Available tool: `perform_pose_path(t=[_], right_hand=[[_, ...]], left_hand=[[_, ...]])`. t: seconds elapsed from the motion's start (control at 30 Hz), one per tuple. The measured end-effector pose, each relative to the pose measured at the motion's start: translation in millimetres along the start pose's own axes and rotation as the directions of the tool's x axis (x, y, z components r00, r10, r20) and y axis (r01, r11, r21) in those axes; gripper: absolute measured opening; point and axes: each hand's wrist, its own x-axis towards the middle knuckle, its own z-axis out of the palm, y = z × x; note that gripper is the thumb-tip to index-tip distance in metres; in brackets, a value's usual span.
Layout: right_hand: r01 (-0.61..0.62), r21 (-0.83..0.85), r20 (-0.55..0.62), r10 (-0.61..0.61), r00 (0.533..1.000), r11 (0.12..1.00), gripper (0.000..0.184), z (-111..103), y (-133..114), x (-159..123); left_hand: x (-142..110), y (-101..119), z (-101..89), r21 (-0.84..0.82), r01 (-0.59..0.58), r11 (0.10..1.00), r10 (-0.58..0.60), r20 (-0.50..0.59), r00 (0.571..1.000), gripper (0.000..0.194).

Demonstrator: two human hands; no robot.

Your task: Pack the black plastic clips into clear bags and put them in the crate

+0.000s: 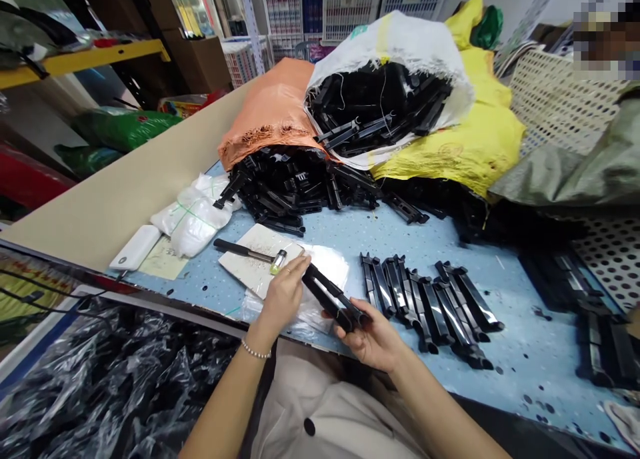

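Two or so long glossy black plastic parts (331, 294) are held together over the near edge of the blue table. My right hand (373, 338) grips their lower end, with thumb and fingers closed around it. At the upper end, my left hand (286, 292) has its fingers pressed together against the parts; its fingertips are partly hidden. Just beyond the left hand, a hammer (250, 251) with a black handle lies on a pale board (235, 267). Clear plastic bags (327, 262) lie beneath the held parts. To the right, several similar black parts (425, 299) rest in a slanted row.
Orange (270, 106), white (360, 46) and yellow sacks (470, 132) at the back spill black parts onto the table (340, 229). A tied white bag (193, 212) and a white device (135, 247) sit at left. Black plastic bags (125, 379) fill the lower left. A perforated basket (565, 99) stands right.
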Motion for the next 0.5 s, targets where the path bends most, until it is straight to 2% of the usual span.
perform_pose_path(t=[0.07,0.13,0.2,0.23,0.27,0.3,0.37,0.4,0.43,0.47,0.5], right_hand=[[0.046,-0.064,-0.044,-0.049,0.998,0.997,0.043,1.9,1.0,-1.1],[0.187,-0.262,-0.133,-0.228,0.964,0.947,0.039,8.8,8.1,-2.6],[0.314,-0.562,-0.132,-0.457,0.880,0.766,0.031,19.7,22.1,-5.1],[0.342,-0.680,-0.076,-0.526,0.847,0.649,0.029,25.9,30.6,-7.1],[0.352,-0.753,-0.001,-0.537,0.844,0.555,0.033,31.9,38.8,-9.8],[0.354,-0.787,0.078,-0.487,0.870,0.506,0.039,37.4,45.7,-13.0],[0.352,-0.790,0.220,-0.303,0.927,0.502,0.048,45.3,51.7,-20.6],[0.344,-0.802,0.266,-0.224,0.938,0.489,0.049,47.0,49.6,-24.7],[0.338,-0.835,0.278,-0.198,0.940,0.435,0.047,46.7,43.7,-28.8],[0.324,-0.886,0.253,-0.238,0.938,0.333,0.044,44.4,34.7,-32.7],[0.278,-0.942,0.204,-0.337,0.919,0.188,0.042,40.0,23.2,-36.3]], left_hand=[[-19.3,24.3,-0.3,-0.058,-0.101,0.993,0.108,0.132,0.985,0.054],[-38.1,46.9,3.1,-0.138,-0.147,0.980,0.178,0.259,0.949,0.058],[-52.6,63.0,4.5,-0.150,-0.137,0.979,0.181,0.335,0.925,0.064],[-58.2,68.3,2.1,-0.125,-0.128,0.984,0.164,0.344,0.925,0.067],[-63.2,71.9,-3.5,-0.086,-0.115,0.990,0.137,0.338,0.931,0.069],[-68.2,73.9,-12.9,-0.042,-0.090,0.995,0.099,0.325,0.941,0.068],[-80.8,73.3,-42.2,0.041,0.015,0.999,-0.027,0.316,0.949,0.051],[-89.3,70.5,-60.4,0.079,0.097,0.992,-0.118,0.333,0.935,0.039],[-99.7,65.8,-79.1,0.127,0.200,0.972,-0.233,0.371,0.899,0.029],[-112.0,59.4,-96.8,0.186,0.303,0.935,-0.355,0.422,0.835,0.023],[-125.9,52.0,-112.1,0.265,0.400,0.877,-0.480,0.453,0.751,0.018]])
